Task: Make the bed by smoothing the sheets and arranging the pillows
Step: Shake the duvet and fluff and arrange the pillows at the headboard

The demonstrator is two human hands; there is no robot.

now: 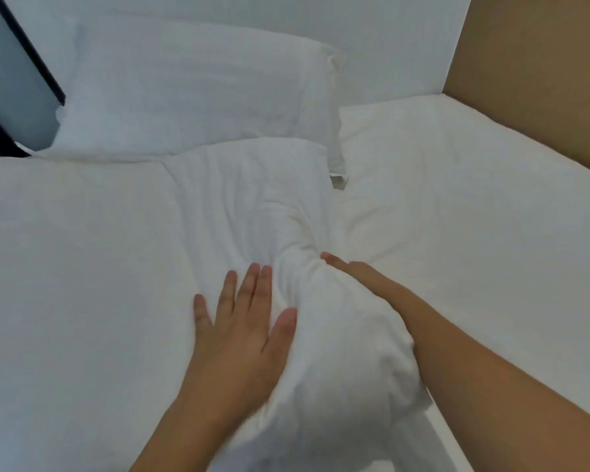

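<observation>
A white pillow lies at the head of the bed, against the white wall. In front of it a thick white duvet covers the left part of the bed, its right edge bunched into a crumpled ridge. My left hand lies flat on the duvet with fingers spread, its thumb against the ridge. My right hand presses into the ridge's right side; only its edge shows, the fingers sunk in the fabric. The bare white sheet lies to the right.
A tan wooden panel borders the bed on the right. A white wall stands behind the pillow. A dark-framed panel leans in at the top left corner.
</observation>
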